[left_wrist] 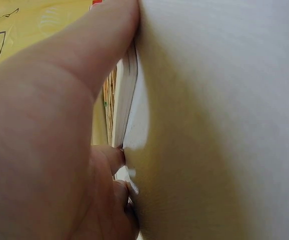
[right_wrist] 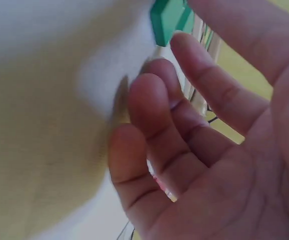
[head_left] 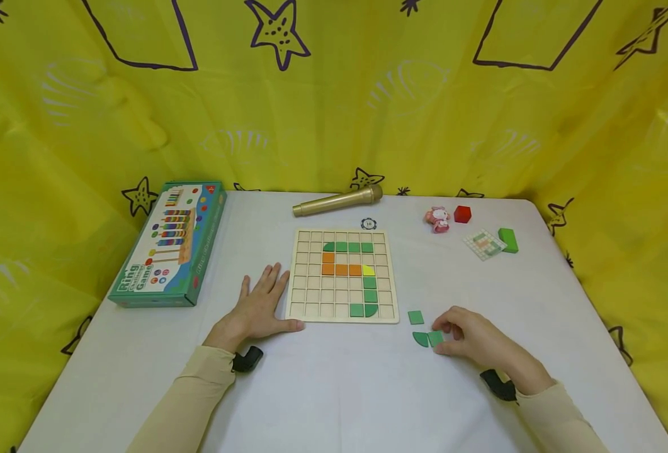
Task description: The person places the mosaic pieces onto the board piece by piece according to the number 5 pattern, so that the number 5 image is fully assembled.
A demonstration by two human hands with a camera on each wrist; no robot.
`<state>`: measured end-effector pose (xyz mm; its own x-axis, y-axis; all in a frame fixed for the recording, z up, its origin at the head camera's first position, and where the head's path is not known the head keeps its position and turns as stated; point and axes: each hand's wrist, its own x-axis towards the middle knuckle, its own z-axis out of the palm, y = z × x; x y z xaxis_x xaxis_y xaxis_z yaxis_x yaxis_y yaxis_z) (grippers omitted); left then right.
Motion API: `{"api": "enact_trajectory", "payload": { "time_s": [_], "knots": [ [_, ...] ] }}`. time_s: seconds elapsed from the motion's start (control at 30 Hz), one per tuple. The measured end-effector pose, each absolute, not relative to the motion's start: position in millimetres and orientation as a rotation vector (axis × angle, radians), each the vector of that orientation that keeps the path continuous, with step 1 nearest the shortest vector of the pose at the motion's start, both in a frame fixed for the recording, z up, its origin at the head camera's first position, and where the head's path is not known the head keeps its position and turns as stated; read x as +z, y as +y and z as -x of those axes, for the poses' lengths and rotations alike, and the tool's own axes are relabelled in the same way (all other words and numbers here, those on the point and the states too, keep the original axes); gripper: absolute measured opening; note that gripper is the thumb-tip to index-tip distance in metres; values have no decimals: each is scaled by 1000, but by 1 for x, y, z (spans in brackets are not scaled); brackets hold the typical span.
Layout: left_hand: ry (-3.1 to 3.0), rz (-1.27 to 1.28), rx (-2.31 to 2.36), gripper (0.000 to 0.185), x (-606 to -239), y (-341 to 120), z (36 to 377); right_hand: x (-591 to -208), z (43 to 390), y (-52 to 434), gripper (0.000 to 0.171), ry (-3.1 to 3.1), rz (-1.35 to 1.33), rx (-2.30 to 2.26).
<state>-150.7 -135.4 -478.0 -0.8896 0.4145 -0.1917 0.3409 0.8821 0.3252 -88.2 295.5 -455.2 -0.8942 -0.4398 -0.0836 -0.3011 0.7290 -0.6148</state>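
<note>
A wooden grid board [head_left: 343, 321] lies mid-table, with green, orange and yellow tiles set in some of its squares. Flat on the cloth, my left hand [head_left: 257, 311] rests with spread fingers at the board's lower left corner, thumb along the near edge. My right hand [head_left: 475, 336] pinches a green square tile [head_left: 435, 338] between thumb and index finger, low over the table; the tile also shows in the right wrist view as a green piece [right_wrist: 167, 22] by the fingertips. Beside it lie a green quarter-round tile [head_left: 420, 339] and another green square tile [head_left: 415, 317].
A Ring Challenge Game box [head_left: 169, 245] lies at the left. Behind the board are a gold microphone [head_left: 337, 201] and a round token [head_left: 369, 223]. Back right hold a pink figurine [head_left: 438, 219], red block [head_left: 463, 214], pattern card [head_left: 483, 244] and green block [head_left: 508, 240].
</note>
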Motion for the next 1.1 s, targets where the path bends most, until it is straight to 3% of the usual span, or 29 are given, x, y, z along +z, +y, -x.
{"api": "enact_trajectory", "payload": {
  "time_s": [0.63, 1.1],
  "knots": [
    [2802, -571, 420, 118, -477, -136, 150, -446, 106, 264, 26, 2752, 408, -961],
    [2796, -575, 428, 118, -478, -136, 150, -446, 136, 191, 22, 2732, 755, -940]
  ]
}}
